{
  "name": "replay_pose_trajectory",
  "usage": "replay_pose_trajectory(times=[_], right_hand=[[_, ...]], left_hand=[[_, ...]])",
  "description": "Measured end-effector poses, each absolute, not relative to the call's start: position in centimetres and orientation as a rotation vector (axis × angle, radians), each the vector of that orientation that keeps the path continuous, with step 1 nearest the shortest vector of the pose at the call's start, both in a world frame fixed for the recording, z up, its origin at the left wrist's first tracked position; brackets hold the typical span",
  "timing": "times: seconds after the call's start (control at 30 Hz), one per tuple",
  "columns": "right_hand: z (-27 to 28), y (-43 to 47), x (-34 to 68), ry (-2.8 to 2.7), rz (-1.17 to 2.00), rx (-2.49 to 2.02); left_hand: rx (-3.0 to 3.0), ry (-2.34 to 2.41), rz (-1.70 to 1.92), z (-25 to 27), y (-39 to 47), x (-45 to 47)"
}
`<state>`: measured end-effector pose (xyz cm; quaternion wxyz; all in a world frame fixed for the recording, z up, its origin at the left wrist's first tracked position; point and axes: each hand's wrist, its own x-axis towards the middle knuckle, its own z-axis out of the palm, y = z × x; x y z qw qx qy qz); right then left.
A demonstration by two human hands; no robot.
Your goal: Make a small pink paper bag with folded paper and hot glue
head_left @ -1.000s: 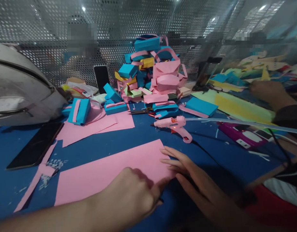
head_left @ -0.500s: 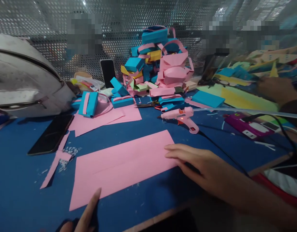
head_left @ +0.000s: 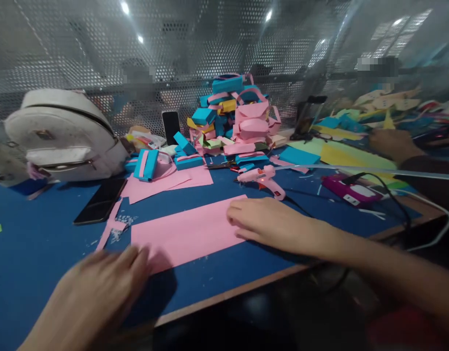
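A pink rectangular sheet of paper (head_left: 188, 234) lies on the blue table in front of me. My right hand (head_left: 259, 219) rests over its right end, fingers loosely bent and touching the paper. At the sheet's left end is my left hand (head_left: 103, 282), blurred by motion; its fingertips cover the lower left corner and I cannot tell if they grip it. Just behind my right hand stands a pink glue gun (head_left: 263, 180) with a glue stick in its back. Pink paper strips (head_left: 111, 226) and small white scraps lie beyond my left hand.
A dark phone (head_left: 100, 201) and a white backpack (head_left: 67, 136) are on the left. Blue and pink paper bags (head_left: 252, 119) are heaped at the back. A purple power strip (head_left: 350, 190) with cords sits right. Another person's hand (head_left: 390, 144) is at far right.
My left hand has come further into view and reached the sheet's left end. My right hand's fingers have bent more over the right end. The camera view has shifted.
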<state>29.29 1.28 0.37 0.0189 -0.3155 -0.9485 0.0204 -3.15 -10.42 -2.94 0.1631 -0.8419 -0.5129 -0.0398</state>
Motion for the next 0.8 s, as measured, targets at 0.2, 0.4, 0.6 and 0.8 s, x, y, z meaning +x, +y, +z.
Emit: replay_pose_trajectory(times=[0.2, 0.4, 0.6, 0.8], right_hand=[[-0.6, 4.4, 26.7, -2.853, -0.072, -0.859], [-0.4, 4.9, 26.4, -2.853, -0.073, -0.865], [-1.1, 3.1, 26.7, -2.874, -0.104, -0.844], [-2.0, 0.5, 27.8, -2.92, -0.197, -0.793]], left_hand=[[-2.623, -1.604, -0.213, -0.1, -2.0, 0.8], [-2.627, -1.602, -0.205, -1.0, -1.0, 1.6], [-2.553, -1.544, -0.122, -0.3, -3.7, 3.6], [-2.493, -1.39, 0.0, -1.9, -6.7, 3.7]])
